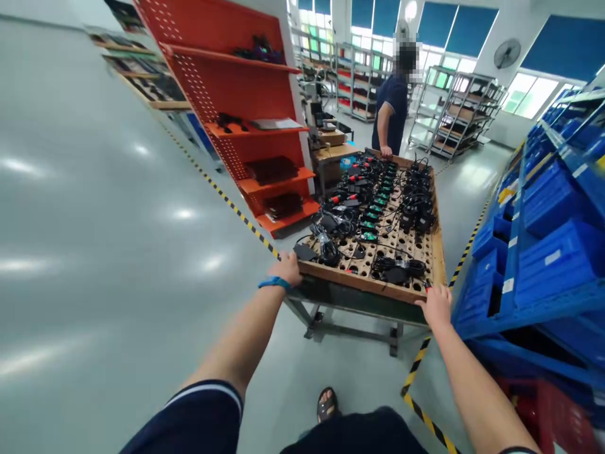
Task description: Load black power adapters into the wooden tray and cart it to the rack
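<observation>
A wooden tray with rows of round holes (pixel 363 277) rests on a wheeled metal trolley (pixel 350 328) in front of me. My left hand (pixel 288 269), with a blue band at the wrist, is closed round its near left corner. At the near right corner my right hand (pixel 437 306) is closed over the rim. Bundled black cables (pixel 326 246) lie on the left of the tray and another cable bundle (pixel 399 268) near the front. Small green circuit boards (pixel 370 225) run in a row down the middle. Black adapter-like parts with cords (pixel 418 202) fill the right side.
At the far end a person (pixel 392 113) has a hand on the tray. An orange shelf unit (pixel 246 94) stands left, close to the trolley. Blue racks with blue bins (pixel 558 265) line the right. Yellow-black tape (pixel 222 195) marks the floor. Metal racks (pixel 466 113) stand behind.
</observation>
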Tool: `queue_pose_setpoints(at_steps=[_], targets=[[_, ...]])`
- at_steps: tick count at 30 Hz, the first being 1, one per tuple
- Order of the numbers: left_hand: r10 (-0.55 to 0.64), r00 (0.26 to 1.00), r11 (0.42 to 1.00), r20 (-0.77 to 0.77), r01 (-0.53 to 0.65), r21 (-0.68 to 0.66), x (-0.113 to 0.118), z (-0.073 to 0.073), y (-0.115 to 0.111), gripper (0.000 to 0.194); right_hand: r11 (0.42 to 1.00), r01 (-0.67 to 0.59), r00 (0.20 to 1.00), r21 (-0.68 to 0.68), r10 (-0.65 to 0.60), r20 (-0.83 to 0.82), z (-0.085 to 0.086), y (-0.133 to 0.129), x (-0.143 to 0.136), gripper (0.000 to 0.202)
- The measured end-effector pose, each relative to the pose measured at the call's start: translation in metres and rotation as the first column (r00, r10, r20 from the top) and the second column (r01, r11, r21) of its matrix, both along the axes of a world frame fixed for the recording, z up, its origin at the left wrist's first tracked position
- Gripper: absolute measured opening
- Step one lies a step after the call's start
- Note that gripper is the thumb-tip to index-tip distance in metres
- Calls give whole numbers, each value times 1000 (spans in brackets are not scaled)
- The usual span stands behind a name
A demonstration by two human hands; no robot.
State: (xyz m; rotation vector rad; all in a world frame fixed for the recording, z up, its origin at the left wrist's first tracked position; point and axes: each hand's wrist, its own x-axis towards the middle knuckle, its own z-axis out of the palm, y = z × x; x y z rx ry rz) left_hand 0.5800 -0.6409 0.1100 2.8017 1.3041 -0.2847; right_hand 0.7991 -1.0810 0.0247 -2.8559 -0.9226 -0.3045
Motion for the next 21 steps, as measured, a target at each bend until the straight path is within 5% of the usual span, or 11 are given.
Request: queue_pose_setpoints(at_steps=[10,21], targets=[[-82,996,995,18,83,-53,-18,-61,42,71,986,110,991,-128,-98,90,9,20,-25,39],[-59,998,998,-31,58,-18,-13,-37,30,73,975,117,989,-188,-133,-71,16,22,-23,53]])
